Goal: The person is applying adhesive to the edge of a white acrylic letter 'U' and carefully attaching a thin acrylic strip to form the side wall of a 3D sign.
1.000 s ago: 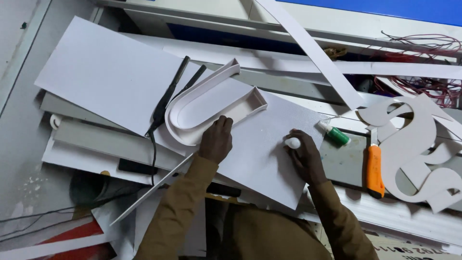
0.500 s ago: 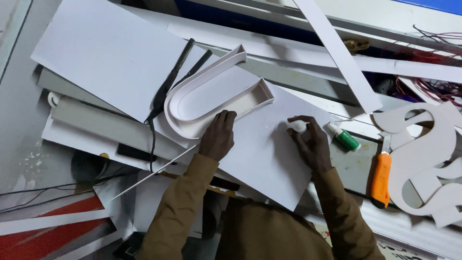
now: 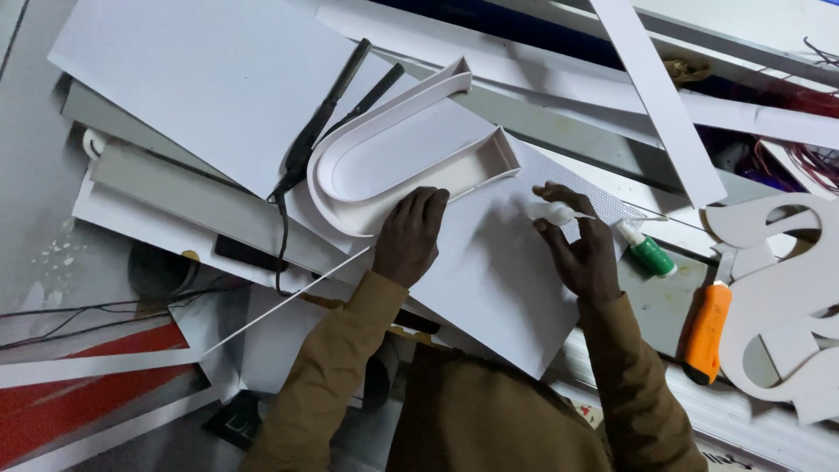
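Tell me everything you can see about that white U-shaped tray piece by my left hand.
The white U-shaped channel piece looks like thin plastic: a flat base ringed by a low upright wall, rounded at its lower left end, with two arms running up and right. It lies flat on a white sheet. The left hand presses its fingertips against the lower arm's wall. A black tool lies beside it.

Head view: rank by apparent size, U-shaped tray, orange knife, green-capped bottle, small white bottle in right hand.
1. U-shaped tray, by far the largest.
2. Orange knife.
3. Green-capped bottle.
4. Small white bottle in the right hand; partly hidden by fingers, so its place below the green-capped one is unsure.
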